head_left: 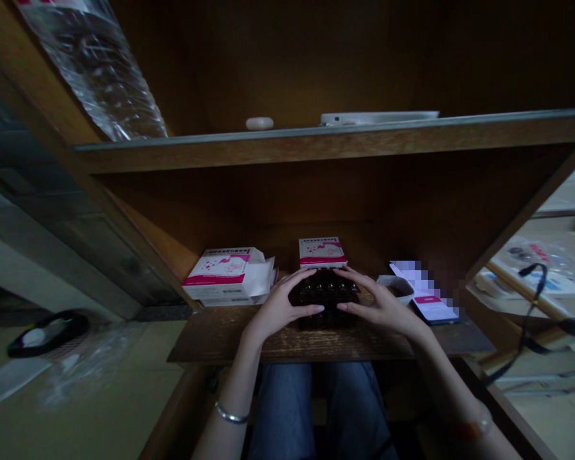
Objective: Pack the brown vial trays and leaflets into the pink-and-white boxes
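Observation:
A dark, glossy piece with rows of rounded bumps point(326, 291) rests on the wooden board in front of me; it looks like a moulded plastic tray, but the dim light hides its exact kind. Gripping its left side is my left hand point(287, 301), thumb along the near face and fingers over the back. My right hand point(377, 300) holds the right side the same way. Just behind it lies a small white and pink box point(322, 251). To the left sits a larger white and pink carton point(227, 275) with its end flap open.
Right of my hands are a small grey bowl point(397, 287) and a white and pink leaflet point(434, 306). An upper shelf point(287, 144) crosses above, bearing a water bottle point(100, 70), a pale rounded case point(259, 123) and a flat white device point(378, 117). A black cable point(522, 332) hangs at right.

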Demonstrator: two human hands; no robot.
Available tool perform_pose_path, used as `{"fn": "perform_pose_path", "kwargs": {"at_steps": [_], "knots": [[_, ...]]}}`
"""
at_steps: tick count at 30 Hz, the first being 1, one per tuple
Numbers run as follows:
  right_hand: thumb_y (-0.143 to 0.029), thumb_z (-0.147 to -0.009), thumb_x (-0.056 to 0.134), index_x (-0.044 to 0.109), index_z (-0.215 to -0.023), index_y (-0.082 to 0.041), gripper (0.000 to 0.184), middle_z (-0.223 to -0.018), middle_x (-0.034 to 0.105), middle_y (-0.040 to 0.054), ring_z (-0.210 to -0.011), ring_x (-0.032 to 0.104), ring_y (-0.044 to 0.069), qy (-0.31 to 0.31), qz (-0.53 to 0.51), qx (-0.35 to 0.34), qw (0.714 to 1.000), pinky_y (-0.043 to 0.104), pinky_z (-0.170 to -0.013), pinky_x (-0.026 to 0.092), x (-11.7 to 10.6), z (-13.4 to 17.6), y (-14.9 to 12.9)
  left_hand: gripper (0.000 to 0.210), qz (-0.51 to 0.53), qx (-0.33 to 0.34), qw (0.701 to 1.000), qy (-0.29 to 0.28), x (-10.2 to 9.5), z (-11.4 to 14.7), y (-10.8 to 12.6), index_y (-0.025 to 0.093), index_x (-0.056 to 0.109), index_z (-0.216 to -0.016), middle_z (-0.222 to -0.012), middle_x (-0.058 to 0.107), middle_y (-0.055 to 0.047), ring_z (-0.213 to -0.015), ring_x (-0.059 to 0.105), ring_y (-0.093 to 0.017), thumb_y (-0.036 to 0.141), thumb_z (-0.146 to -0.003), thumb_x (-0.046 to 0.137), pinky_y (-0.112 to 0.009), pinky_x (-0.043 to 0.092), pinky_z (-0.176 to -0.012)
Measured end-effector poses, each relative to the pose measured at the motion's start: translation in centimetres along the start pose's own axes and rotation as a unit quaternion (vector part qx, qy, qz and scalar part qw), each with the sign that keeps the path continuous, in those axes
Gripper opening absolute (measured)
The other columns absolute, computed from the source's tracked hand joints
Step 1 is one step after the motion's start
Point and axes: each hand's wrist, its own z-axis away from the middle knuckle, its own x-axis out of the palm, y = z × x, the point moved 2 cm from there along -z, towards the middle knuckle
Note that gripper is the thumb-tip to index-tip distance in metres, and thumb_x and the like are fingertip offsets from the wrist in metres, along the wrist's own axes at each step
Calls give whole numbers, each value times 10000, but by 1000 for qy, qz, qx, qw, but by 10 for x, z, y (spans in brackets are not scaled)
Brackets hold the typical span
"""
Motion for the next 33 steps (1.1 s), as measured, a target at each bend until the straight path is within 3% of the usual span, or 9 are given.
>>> {"fn": "perform_pose_path", "kwargs": {"at_steps": [15,25,33], "knots": [[-449,-895,646,479,-1409,-327,554,-1495,510,37,-1408,441,256,31,-7,-29,999,481,-1191,332,7,0,0,673,62,-33,997,-15,0,-2,5,267,523,-1378,-1426,563,-94,-1328,519,-269,370,-765,780,-500,348,-1165],[-461,-941,572,473,-1396,-322,486,-1478,513,43,-1404,434,250,35,-9,-6,999,479,-1194,317,12,0,-2,660,71,-38,997,-13,0,-3,8,258,535,-1357,-1424,564,-92,-1328,517,-266,329,-753,790,-495,353,-1162],[-471,-887,649,466,-1409,-342,568,-1507,483,46,-1434,400,265,25,-33,-4,999,501,-1201,300,12,-1,4,705,62,-49,997,-2,4,1,1,281,484,-1402,-1464,535,-76,-1368,485,-264,352,-766,779,-475,323,-1186]]}}
